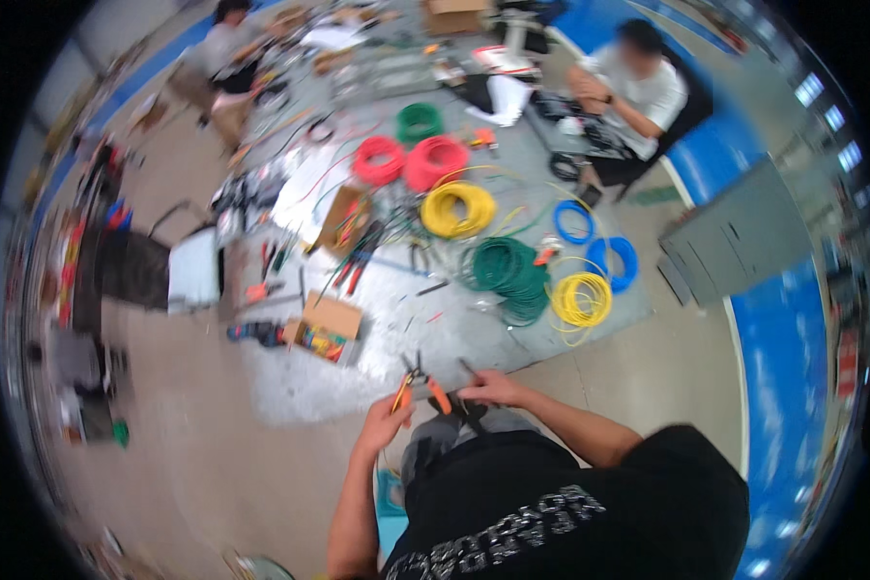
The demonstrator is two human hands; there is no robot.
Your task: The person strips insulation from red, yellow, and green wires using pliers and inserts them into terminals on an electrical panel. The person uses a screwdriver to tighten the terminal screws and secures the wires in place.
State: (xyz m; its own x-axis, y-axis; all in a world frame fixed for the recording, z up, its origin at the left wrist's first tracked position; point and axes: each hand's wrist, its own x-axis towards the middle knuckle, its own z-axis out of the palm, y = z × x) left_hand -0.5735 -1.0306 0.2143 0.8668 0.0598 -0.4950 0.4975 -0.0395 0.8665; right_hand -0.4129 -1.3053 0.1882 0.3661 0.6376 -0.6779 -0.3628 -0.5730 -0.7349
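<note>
At the near edge of the table, my left hand (389, 421) is closed round one handle of a pair of orange-handled pliers (439, 396). The pliers' handles are spread and their dark jaws point away from me. Something thin and yellow lies along the gripped handle; I cannot make out what it is. Just to the right, my right hand (494, 389) pinches a short, dark, thin stick-like piece (469, 371), blurred too much to name. Beyond the pliers stands an open cardboard box (333, 317) with small colourful items in it.
Coils of green wire (524, 290), yellow wire (580, 300), blue wire (617, 265) and red wire (436, 162) cover the right and middle of the table (309, 396). Hand tools lie around a second box (343, 222). Two people sit across the table. A grey cabinet (739, 237) stands right.
</note>
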